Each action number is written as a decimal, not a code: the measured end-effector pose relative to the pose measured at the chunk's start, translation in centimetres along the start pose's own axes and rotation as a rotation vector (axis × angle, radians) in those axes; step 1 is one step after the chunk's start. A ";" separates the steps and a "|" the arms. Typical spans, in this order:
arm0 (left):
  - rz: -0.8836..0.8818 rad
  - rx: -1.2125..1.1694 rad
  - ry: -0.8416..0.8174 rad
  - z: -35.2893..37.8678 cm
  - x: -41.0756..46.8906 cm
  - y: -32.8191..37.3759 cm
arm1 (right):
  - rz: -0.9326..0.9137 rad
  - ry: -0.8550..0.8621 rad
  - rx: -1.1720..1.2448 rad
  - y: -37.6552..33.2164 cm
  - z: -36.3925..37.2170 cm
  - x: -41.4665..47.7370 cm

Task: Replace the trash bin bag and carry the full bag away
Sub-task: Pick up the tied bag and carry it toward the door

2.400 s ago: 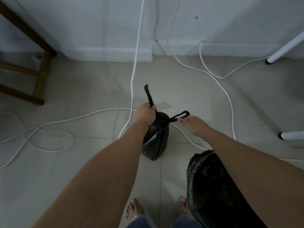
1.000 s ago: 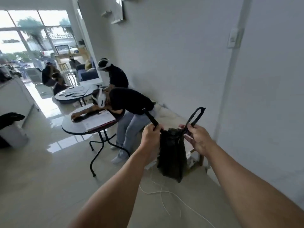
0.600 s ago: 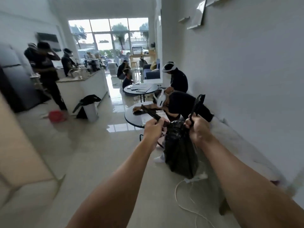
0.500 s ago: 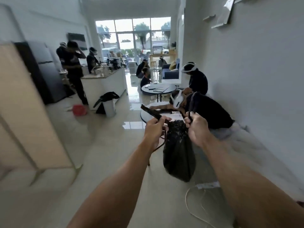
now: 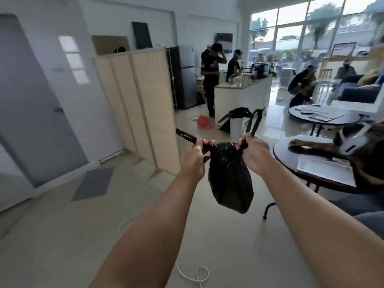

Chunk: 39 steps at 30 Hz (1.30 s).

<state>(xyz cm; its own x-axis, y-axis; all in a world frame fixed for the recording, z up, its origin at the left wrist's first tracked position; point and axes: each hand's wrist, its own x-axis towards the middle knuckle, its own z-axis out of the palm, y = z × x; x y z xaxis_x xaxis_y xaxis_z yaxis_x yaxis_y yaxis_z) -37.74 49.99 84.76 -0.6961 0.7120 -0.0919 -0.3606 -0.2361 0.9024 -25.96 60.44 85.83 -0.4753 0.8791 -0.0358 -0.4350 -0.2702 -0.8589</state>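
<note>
Between the two grips, the full black bag (image 5: 229, 175) hangs clear of the floor (image 5: 62, 235), its long axis vertical. Left hand (image 5: 194, 157) clenches one handle strip (image 5: 186, 137); right hand (image 5: 254, 152) clenches the other handle loop (image 5: 255, 122). Both sit equally close, at its knotted neck.

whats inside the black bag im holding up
Nothing inside shows. The black plastic trash bag is opaque and its neck is bunched shut between the left hand and right hand, each pulling a handle strip. It bulges, so it holds something, hidden by the plastic.
</note>
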 end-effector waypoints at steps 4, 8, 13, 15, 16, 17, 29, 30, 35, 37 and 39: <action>0.065 -0.239 0.113 -5.0 2.1 3.0 | 0.089 -0.108 0.078 3.0 5.1 1.6; 0.046 -0.533 0.059 -8.7 4.4 5.9 | 0.151 -0.199 0.080 5.5 10.2 3.5; 0.145 -0.397 0.154 -12.5 8.6 8.7 | 0.201 -0.272 0.001 7.5 15.9 6.4; 0.162 -0.304 0.175 -13.5 10.7 9.7 | 0.188 -0.313 -0.099 8.3 17.9 8.3; 0.168 -0.256 0.180 -13.9 11.7 10.1 | 0.173 -0.329 -0.171 8.7 18.8 9.2; 0.181 -0.195 0.181 -14.2 12.6 10.5 | 0.158 -0.347 -0.236 9.0 19.7 10.0; 0.294 0.459 0.247 -18.4 21.1 12.9 | 0.044 -0.482 -0.397 12.7 27.3 17.7; 0.288 0.474 0.257 -18.7 21.9 13.0 | 0.050 -0.500 -0.399 13.1 27.9 18.6; 0.279 0.498 0.333 -20.5 26.6 13.6 | 0.060 -0.615 -0.446 15.7 30.0 23.8; 0.288 0.509 0.382 -20.7 28.9 13.9 | 0.056 -0.656 -0.479 16.5 30.9 26.3; 0.297 0.525 0.441 -20.5 31.4 13.9 | 0.053 -0.699 -0.492 17.2 31.6 29.1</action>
<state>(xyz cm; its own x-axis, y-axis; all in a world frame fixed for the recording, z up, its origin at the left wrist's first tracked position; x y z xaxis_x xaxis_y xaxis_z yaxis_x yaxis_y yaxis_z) -77.32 55.52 85.75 -0.9423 0.3101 0.1260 0.1482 0.0490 0.9877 -71.45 68.98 86.22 -0.9186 0.3819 0.1019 -0.0941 0.0391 -0.9948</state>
